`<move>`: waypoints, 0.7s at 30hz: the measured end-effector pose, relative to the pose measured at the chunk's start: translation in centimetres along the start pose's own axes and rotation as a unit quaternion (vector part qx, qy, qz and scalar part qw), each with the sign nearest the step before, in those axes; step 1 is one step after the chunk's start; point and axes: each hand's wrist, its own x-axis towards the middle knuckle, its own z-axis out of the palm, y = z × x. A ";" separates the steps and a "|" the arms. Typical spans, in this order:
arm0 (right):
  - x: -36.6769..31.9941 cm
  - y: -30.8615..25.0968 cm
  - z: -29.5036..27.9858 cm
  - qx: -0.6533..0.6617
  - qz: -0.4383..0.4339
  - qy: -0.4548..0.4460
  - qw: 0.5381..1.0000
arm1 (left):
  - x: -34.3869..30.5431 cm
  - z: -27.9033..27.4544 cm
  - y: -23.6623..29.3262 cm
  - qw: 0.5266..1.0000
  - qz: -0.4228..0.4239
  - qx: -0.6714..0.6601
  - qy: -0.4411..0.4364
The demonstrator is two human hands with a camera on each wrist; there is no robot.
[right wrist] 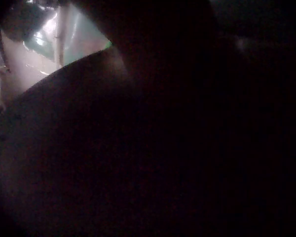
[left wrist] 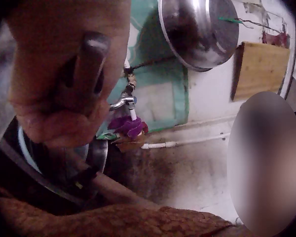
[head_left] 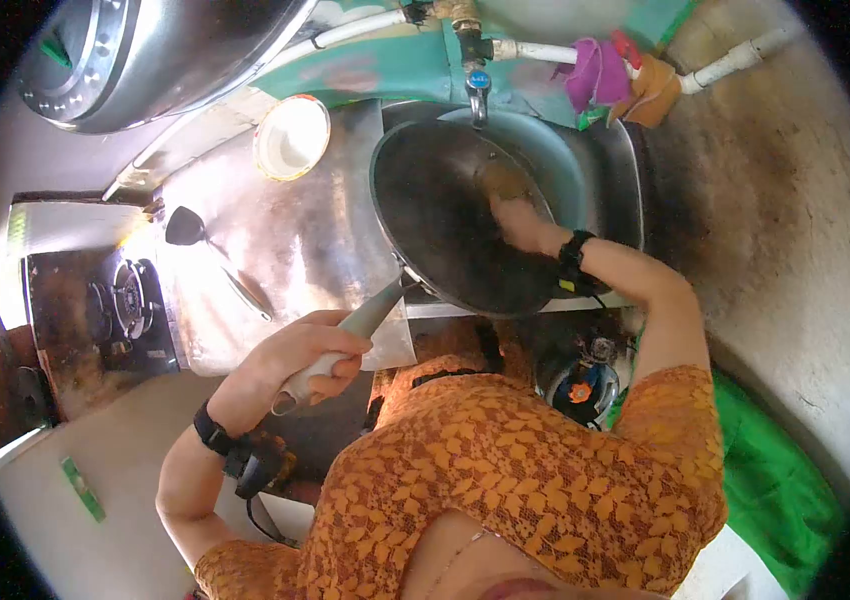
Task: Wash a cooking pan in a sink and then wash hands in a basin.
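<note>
Nearest to me, my left hand [head_left: 310, 355] is wrapped tight round the pale handle [head_left: 365, 318]. The grip is clamped on it, fingers curled over the top and thumb underneath. The left wrist view shows the same hold from close up, the dark end of the handle [left wrist: 86, 69] poking out of my fist [left wrist: 64, 74].

The handle runs up to the dark wok [head_left: 445, 230], joining it at about 7 o'clock on the rim. The wok sits tilted over the steel sink [head_left: 610, 165], its near edge on the sink's front lip.

Inside the wok my right hand [head_left: 520, 222] lies toward 3 o'clock, its grip closed on a brown scrubber pad [head_left: 501, 180] pressed against the wall at about 1 o'clock. The right wrist view is too dark to add anything.

At 9 o'clock from the wok, a black ladle [head_left: 185, 225] lies on the shiny counter [head_left: 295, 250]. Beyond it, further left, is the gas stove [head_left: 125, 295]. A white bowl [head_left: 292, 137] stands on the counter at 10 o'clock.

Farthest off, the tap [head_left: 478, 85] hangs over the wok's rim at 12 o'clock. A purple cloth [head_left: 595, 72] is draped on the pipe at 1 o'clock.
</note>
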 end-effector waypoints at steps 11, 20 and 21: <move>0.9 -14.7 -7.1 0.409 -0.141 0.164 0.886 | 2.0 -3.0 -1.2 0.998 -0.008 0.005 -0.057; 13.6 -6.9 -4.5 0.417 0.180 0.386 0.803 | 2.2 -3.1 -1.5 0.998 -0.023 0.001 -0.057; 14.1 -7.2 -3.8 0.306 0.187 0.385 0.851 | 2.3 -3.2 -1.6 0.998 -0.024 -0.003 -0.058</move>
